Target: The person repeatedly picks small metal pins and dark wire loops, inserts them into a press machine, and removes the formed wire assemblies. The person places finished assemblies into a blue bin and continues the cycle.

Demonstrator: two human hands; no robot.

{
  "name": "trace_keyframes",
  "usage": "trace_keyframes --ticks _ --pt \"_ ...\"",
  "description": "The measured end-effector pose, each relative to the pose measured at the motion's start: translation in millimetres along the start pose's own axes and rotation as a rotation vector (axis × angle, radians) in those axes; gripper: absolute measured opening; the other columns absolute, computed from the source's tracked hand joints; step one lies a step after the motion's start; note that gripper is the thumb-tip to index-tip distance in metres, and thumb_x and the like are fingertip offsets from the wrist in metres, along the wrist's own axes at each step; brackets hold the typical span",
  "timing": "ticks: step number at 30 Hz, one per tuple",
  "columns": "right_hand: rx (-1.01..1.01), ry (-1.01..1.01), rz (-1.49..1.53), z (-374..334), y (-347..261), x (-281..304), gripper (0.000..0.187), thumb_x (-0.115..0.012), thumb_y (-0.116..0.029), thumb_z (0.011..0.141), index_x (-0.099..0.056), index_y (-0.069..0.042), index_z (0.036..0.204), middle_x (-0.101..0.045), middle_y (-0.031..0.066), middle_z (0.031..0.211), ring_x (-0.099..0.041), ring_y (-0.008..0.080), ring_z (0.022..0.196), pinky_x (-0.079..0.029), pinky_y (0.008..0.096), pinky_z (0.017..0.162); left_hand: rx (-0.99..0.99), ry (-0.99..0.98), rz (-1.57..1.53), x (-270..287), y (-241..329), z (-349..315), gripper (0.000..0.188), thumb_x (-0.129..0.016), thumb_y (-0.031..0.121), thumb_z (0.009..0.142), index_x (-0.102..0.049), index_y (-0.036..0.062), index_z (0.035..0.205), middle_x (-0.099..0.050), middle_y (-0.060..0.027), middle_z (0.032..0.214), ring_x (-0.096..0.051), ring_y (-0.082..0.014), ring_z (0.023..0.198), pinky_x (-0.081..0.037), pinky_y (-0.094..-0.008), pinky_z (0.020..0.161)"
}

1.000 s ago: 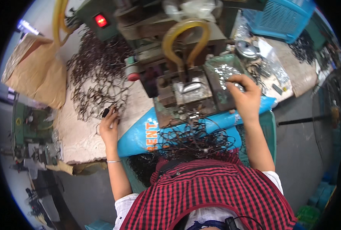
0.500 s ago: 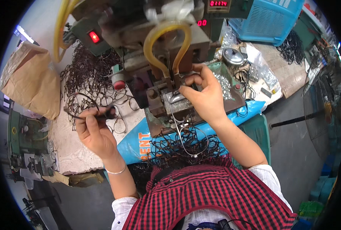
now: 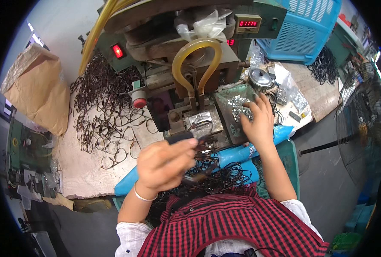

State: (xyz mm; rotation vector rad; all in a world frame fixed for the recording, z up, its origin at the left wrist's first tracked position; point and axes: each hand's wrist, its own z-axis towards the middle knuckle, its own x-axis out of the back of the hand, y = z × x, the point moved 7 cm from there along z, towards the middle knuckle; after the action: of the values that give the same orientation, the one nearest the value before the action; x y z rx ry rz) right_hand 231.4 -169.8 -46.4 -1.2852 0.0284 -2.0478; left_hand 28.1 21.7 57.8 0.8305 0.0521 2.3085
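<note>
My left hand (image 3: 164, 166), blurred by motion, is closed on a dark eyeglass frame (image 3: 181, 137) in front of the machine (image 3: 158, 80). Part of this frame reaches over the small metal fixture (image 3: 204, 118) under the yellow hose loop (image 3: 219, 55). To the right, my right hand (image 3: 261, 122) has its fingers apart at the edge of a green metal tray (image 3: 225, 107). Tiny shiny metal parts (image 3: 236, 105) lie heaped in that tray, beside my fingertips. Below my left hand, several dark eyeglass frames (image 3: 227, 173) lie in a tangle near my apron.
Many dark frames (image 3: 102, 92) are piled on the table's left, beside a brown paper bag (image 3: 36, 90). A red button (image 3: 139, 103) juts from the machine. Behind the tray stand a round metal-lidded pot (image 3: 259, 78) and a blue basket (image 3: 291, 36). A fan (image 3: 359, 124) stands at right.
My left hand has swung from the left side to the middle, carrying a dark eyeglass frame. My right hand has left the fixture and moved right to the tray, its fingers now apart.
</note>
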Motion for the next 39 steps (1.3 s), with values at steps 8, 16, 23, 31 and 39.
trace_keyframes --ticks 8,16,23,31,39 --pt "0.002 0.084 0.255 12.9 32.3 -23.7 0.013 -0.076 -0.009 0.081 -0.072 -0.002 0.091 -0.069 0.0229 0.119 -0.061 0.0400 0.121 -0.048 0.0454 0.103 -0.253 -0.118 0.109 -36.3 -0.1 -3.2 0.023 -0.083 0.017 0.075 -0.071 0.0076 0.092 -0.074 -0.0075 0.109 -0.064 -0.0183 0.072 -0.059 -0.0324 0.069" --pt "-0.123 0.041 0.370 11.7 37.3 -36.3 0.015 -0.069 -0.011 0.092 -0.074 -0.001 0.102 -0.075 0.0154 0.100 -0.072 0.0291 0.094 -0.054 0.0358 0.086 -0.219 -0.030 -0.030 -32.8 -9.8 -9.2 0.026 -0.082 0.021 0.076 -0.073 0.0076 0.096 -0.076 -0.0081 0.110 -0.059 -0.0186 0.064 -0.054 -0.0303 0.061" --pt "-0.250 0.017 0.621 -0.3 46.7 -41.8 0.018 -0.068 -0.005 0.092 -0.073 0.000 0.108 -0.075 0.0069 0.096 -0.067 0.0136 0.088 -0.052 0.0290 0.083 0.231 0.216 0.520 30.5 -22.2 -58.6 0.025 -0.070 0.011 0.090 -0.072 0.0075 0.114 -0.065 -0.0174 0.136 -0.069 -0.0300 0.105 -0.049 -0.0452 0.104" --pt "-0.127 0.062 0.482 3.2 27.6 -40.2 0.012 -0.074 -0.004 0.085 -0.075 -0.002 0.097 -0.074 0.0114 0.093 -0.069 0.0268 0.091 -0.053 0.0357 0.086 0.736 -0.347 0.803 34.5 -154.5 -170.5 0.030 -0.066 -0.006 0.072 -0.078 0.0131 0.092 -0.052 -0.0168 0.151 -0.052 -0.0391 0.117 -0.044 -0.0454 0.107" --pt "-0.125 -0.123 0.776 -8.3 -19.8 10.9 0.013 -0.072 -0.002 0.085 -0.076 -0.001 0.098 -0.073 0.0080 0.098 -0.067 0.0185 0.094 -0.051 0.0303 0.088 0.708 0.083 0.577 47.2 -149.5 -149.9 0.012 -0.068 0.001 0.090 -0.068 0.0032 0.101 -0.071 -0.0128 0.115 -0.062 -0.0358 0.104 -0.048 -0.0442 0.093"
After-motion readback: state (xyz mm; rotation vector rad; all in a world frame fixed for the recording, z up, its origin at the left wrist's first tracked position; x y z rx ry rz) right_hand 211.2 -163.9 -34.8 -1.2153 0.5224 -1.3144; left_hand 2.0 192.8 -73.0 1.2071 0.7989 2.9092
